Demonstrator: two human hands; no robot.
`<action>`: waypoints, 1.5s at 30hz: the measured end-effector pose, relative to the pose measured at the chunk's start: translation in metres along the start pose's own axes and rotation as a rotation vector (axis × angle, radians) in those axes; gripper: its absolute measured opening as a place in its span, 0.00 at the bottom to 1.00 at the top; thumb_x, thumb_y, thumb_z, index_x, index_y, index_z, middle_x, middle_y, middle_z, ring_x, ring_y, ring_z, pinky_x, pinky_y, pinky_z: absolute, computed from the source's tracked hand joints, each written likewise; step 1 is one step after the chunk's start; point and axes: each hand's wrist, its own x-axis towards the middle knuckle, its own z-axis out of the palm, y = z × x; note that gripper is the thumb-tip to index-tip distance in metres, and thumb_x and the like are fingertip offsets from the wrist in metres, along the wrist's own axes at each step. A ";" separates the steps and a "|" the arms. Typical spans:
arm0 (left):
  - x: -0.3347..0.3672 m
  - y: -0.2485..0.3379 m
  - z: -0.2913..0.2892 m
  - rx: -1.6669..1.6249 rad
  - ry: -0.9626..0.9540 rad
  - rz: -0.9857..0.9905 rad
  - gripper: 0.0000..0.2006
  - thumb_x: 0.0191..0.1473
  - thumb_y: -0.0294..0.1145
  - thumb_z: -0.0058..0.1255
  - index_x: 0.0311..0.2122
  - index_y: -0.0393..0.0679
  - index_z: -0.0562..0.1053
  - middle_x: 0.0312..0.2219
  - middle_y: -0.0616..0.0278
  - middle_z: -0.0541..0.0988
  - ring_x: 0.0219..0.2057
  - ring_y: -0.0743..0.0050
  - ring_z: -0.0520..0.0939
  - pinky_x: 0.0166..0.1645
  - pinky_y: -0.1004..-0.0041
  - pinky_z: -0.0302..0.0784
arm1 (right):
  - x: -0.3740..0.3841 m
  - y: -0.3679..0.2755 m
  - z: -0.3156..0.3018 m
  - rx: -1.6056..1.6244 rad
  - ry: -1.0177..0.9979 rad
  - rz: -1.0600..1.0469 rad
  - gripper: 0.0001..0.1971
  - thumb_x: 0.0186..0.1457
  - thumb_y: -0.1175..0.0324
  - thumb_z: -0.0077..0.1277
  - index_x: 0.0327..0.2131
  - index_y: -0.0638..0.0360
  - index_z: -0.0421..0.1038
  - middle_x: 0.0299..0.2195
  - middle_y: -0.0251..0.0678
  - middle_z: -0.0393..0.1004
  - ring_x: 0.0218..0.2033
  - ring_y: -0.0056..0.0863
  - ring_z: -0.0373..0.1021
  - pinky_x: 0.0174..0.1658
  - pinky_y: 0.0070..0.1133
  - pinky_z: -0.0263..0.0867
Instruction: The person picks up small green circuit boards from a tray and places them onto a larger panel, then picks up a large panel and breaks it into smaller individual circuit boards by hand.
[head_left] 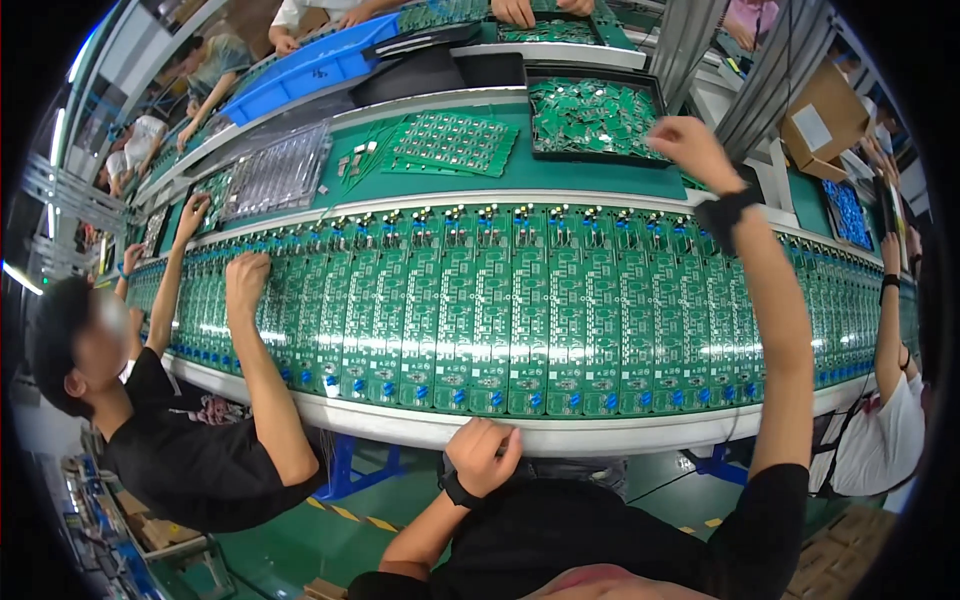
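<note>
My right hand [692, 152] reaches far forward over the right edge of a black tray [598, 156] heaped with small green circuit boards [590, 112]. Its fingers are closed in a pinch, and whatever they hold is too small to make out. My left hand [482, 456] is held near my body, curled shut beside the pale front rail [400, 414]. Its inner side is hidden, so anything in it cannot be seen. Between my hands stretches a long row of green circuit boards [530, 310], lying side by side, with blue parts along their near ends.
Behind the row, a green bench [440, 192] carries a stack of board panels [450, 143] and clear plastic trays [280, 172]. A blue bin [310, 72] stands farther back. At left, a co-worker's arm [268, 370] reaches over the row; an open cardboard box [826, 122] sits right.
</note>
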 end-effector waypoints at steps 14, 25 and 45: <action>0.010 0.010 -0.012 -0.153 -0.154 -0.240 0.06 0.43 0.25 0.50 0.18 0.39 0.68 0.13 0.63 0.67 0.14 0.75 0.67 0.18 0.76 0.58 | 0.037 -0.017 0.084 -0.112 0.230 -0.011 0.10 0.36 0.67 0.57 0.23 0.57 0.66 0.26 0.39 0.67 0.31 0.38 0.66 0.33 0.30 0.63; 0.245 0.086 0.038 -0.471 -0.467 -0.232 0.07 0.49 0.29 0.47 0.26 0.37 0.71 0.18 0.67 0.70 0.20 0.84 0.68 0.26 0.83 0.62 | -0.139 0.065 -0.088 0.288 0.454 0.074 0.07 0.46 0.70 0.52 0.27 0.62 0.67 0.21 0.29 0.68 0.25 0.15 0.65 0.29 0.14 0.62; 0.379 -0.052 0.188 0.272 -0.447 0.073 0.09 0.42 0.30 0.54 0.28 0.40 0.69 0.19 0.60 0.73 0.22 0.68 0.74 0.29 0.72 0.69 | -0.267 0.265 -0.161 -0.431 0.512 0.598 0.04 0.38 0.79 0.45 0.23 0.61 0.68 0.17 0.37 0.70 0.22 0.28 0.69 0.26 0.21 0.63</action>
